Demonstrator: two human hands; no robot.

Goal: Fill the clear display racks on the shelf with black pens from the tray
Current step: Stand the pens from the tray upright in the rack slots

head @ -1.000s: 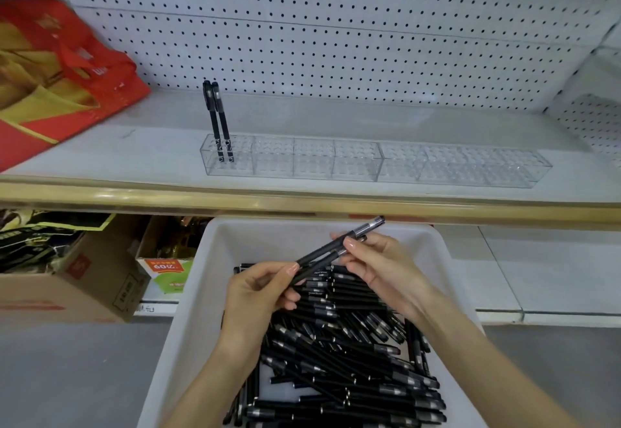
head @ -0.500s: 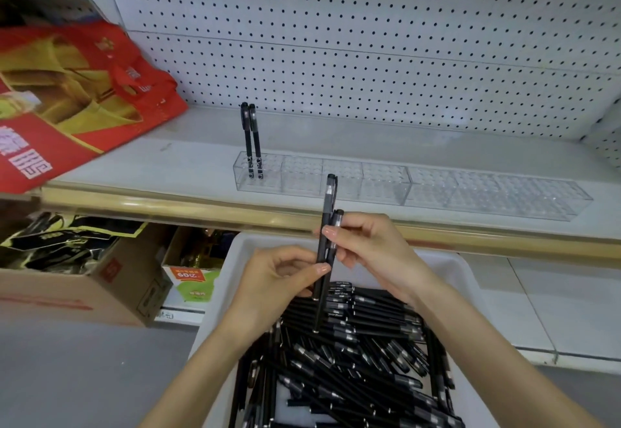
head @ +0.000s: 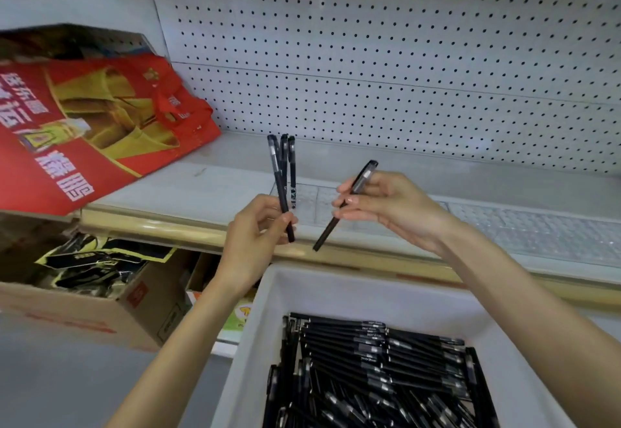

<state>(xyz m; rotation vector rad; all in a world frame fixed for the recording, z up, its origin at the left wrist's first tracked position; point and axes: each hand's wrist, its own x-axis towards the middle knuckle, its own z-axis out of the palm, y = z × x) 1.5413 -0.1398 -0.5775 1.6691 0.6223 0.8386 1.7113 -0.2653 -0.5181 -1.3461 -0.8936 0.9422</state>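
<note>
Both forearms reach up from the bottom of the view, over the white plastic tray (head: 339, 288) heaped with loose black pens (head: 376, 374). The left hand (head: 253, 236), fingers curled, grips the lower end of one capped black pen (head: 277, 175) held nearly upright. The right hand (head: 395, 206) pinches a second black pen (head: 327, 231) between thumb and fingertips, cap tilted up to the right. Behind the hands, the clear plastic display racks (head: 537, 232) lie along the white shelf (head: 208, 189), with two standing pens (head: 292, 172) at their left end.

Black plastic pens (head: 386, 360) lie in a white rectangular tray (head: 336, 288). The white pegboard (head: 369, 58) carries regular dark dots.
</note>
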